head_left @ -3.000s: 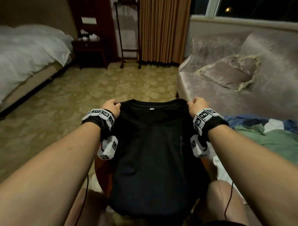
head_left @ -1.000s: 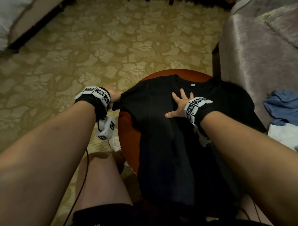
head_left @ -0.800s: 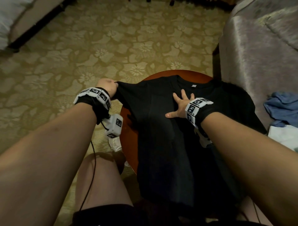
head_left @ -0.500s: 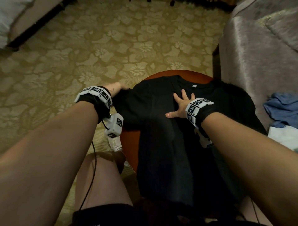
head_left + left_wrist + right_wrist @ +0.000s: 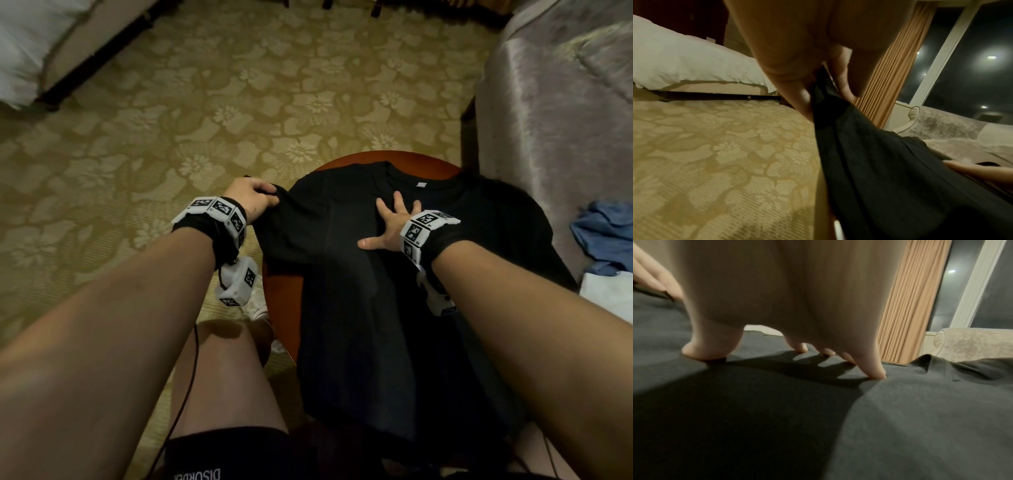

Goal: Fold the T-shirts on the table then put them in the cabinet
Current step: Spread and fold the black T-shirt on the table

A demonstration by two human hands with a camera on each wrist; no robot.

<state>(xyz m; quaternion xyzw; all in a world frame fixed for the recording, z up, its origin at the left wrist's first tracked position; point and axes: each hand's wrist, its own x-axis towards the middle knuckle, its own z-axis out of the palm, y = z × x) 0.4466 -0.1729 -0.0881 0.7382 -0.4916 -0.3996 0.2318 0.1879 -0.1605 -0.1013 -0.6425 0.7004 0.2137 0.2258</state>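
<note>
Sleeve (image 5: 274, 205) pulled outward again by left hand (image 5: 251, 200) – T-shirt (image 5: 359, 291) pinned

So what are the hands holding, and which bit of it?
The left hand grips the black T-shirt by its sleeve end. The right hand holds nothing; its spread fingers press flat on the shirt's chest.

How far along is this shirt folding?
Early. Done: the black T-shirt lies spread on the round table. In hand: the left hand grips its sleeve, the right hand presses the chest flat. Left: the folds, other clothes lying beside, and the cabinet, not in view.
</note>
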